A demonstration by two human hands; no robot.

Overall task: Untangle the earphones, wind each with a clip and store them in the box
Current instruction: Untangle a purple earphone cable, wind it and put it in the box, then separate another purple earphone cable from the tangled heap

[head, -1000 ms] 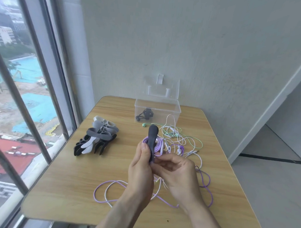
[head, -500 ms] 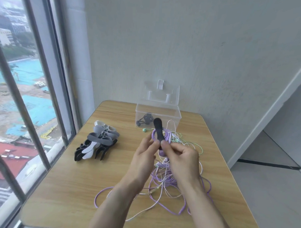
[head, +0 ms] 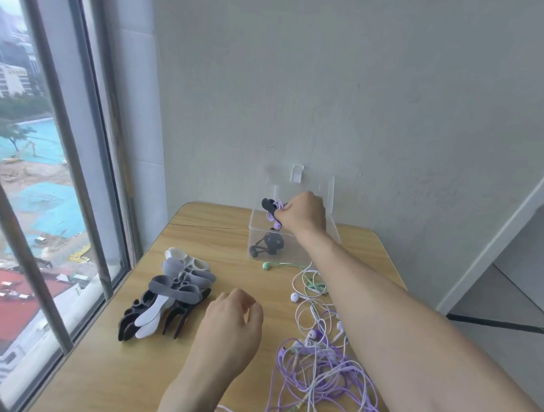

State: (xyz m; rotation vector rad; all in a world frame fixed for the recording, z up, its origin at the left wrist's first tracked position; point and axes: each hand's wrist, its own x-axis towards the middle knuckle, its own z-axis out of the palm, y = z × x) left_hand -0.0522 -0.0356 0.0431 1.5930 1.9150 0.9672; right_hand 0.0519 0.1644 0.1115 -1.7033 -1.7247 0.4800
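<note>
- the right hand [head: 304,214] pinched the purple earphone bundle [head: 275,212], wound on a dark clip [head: 268,204], just above the open clear box [head: 289,237].
- a black wound bundle [head: 268,244] lay inside that box.
- the left hand [head: 231,324] hovered over the table [head: 111,369], fingers loosely curled, holding nothing.
- tangled purple, white and green earphones [head: 318,355] lay under the right forearm; spare clips [head: 172,291] sat piled near the window.

1. Light wooden table [head: 104,372] with rounded corners, set against the far wall.
2. Grey-white textured wall [head: 361,85] behind.
3. Large window [head: 33,197] at left, dark metal bars; daylight, buildings and teal ground outside.
4. Grey floor [head: 508,300] at right, white baseboard [head: 491,244].
</note>
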